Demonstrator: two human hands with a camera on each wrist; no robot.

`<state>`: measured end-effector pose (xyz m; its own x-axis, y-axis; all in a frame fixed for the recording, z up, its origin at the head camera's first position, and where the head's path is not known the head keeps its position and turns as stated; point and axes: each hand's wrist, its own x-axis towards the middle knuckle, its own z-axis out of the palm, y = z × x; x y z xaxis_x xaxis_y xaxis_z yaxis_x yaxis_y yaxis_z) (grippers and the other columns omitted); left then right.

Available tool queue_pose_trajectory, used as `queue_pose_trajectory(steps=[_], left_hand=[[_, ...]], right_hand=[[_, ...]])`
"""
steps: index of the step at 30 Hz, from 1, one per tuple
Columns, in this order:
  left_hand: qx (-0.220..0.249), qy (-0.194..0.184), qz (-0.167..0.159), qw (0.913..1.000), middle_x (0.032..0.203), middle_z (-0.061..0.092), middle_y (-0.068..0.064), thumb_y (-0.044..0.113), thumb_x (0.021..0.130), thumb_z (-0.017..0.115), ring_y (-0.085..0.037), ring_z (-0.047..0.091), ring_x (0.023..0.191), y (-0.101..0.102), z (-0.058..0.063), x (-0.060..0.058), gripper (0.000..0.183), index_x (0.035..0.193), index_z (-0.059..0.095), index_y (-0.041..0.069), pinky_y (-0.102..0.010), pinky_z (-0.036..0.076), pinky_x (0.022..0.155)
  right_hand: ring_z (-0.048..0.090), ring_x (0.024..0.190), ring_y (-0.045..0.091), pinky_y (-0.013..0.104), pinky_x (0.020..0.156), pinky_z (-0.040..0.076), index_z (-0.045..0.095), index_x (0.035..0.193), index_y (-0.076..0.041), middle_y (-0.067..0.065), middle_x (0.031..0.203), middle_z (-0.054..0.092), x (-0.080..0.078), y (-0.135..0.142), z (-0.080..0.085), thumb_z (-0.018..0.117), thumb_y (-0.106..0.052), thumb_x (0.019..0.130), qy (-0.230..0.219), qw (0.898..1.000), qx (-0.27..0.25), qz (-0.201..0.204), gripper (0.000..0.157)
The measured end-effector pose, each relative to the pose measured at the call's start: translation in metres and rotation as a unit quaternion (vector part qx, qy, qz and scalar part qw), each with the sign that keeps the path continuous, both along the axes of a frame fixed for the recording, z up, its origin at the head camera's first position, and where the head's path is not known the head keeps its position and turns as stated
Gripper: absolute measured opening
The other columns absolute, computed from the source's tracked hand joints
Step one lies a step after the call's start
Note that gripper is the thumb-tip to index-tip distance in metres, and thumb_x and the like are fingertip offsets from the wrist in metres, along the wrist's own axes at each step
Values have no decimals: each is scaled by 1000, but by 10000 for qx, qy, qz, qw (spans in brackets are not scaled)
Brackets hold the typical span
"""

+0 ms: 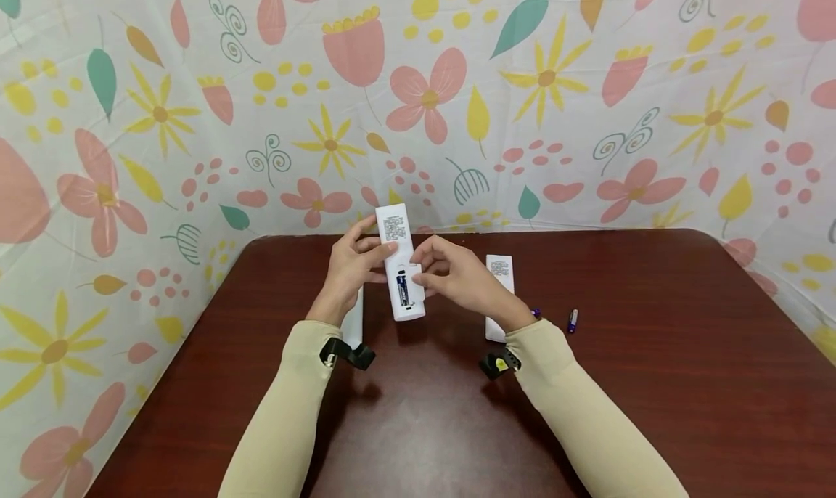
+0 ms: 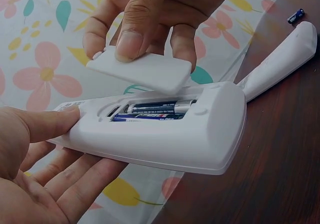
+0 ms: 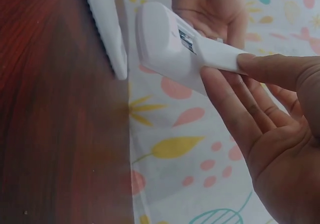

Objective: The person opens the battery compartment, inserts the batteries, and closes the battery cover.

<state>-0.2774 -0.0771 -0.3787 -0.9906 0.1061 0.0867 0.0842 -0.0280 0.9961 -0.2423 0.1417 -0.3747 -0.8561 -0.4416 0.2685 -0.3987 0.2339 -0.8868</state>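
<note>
My left hand (image 1: 349, 271) holds a white remote control (image 2: 200, 141) by its sides, thumb on its back, which faces up with its battery compartment uncovered. Two blue-and-black batteries (image 2: 155, 107) lie side by side in the compartment. Between thumb and fingers, my right hand (image 1: 460, 274) pinches the white battery cover (image 2: 145, 73). The cover is tilted just over the compartment's edge, and in the head view it and the right fingers hide part of the opening.
A second white remote (image 1: 499, 269) lies back up on the brown table (image 1: 653, 382), beside the right wrist. Another white remote (image 1: 353, 325) is partly hidden by the left hand. A loose battery (image 1: 572, 321) lies to the right. Behind the table hangs a flowered cloth (image 1: 555, 149).
</note>
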Motion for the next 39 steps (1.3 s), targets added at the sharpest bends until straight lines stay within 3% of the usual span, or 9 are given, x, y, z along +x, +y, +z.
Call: queue_pose_trajectory(steps=[9, 20, 27, 39], left_hand=[[3, 16, -59, 10000, 122, 73, -15, 12, 98, 79, -24, 76, 90, -1, -1, 0, 66, 158, 53, 23, -36, 65, 63], [-34, -10, -71, 10000, 123, 73, -15, 12, 98, 79, -25, 76, 91, -1, -1, 0, 67, 158, 52, 23, -37, 65, 64], [-68, -3, -84, 9999, 121, 73, -15, 11, 98, 79, -25, 76, 90, -1, -2, 0, 66, 158, 53, 22, -38, 65, 64], [-71, -31, -90, 9999, 121, 73, -15, 12, 99, 79, -25, 76, 92, -1, 0, 1, 66, 158, 51, 20, -37, 65, 65]], right_hand=[[72, 91, 25, 38, 75, 65, 62, 114, -3, 14, 101, 65, 2, -7, -5, 75, 4, 98, 60, 9999, -12, 136, 22], [72, 88, 25, 53, 79, 64, 63, 111, -3, 13, 98, 66, 0, -8, -11, 79, 2, 96, 108, 9999, 10, 61, 22], [66, 88, 19, 34, 76, 58, 67, 109, -11, 3, 96, 68, -1, -6, -13, 84, -7, 93, 717, 9952, 557, -375, 24], [63, 88, 17, 36, 77, 55, 72, 115, -12, 1, 98, 65, -1, -5, -15, 84, -9, 94, 1021, 9894, 879, -550, 24]])
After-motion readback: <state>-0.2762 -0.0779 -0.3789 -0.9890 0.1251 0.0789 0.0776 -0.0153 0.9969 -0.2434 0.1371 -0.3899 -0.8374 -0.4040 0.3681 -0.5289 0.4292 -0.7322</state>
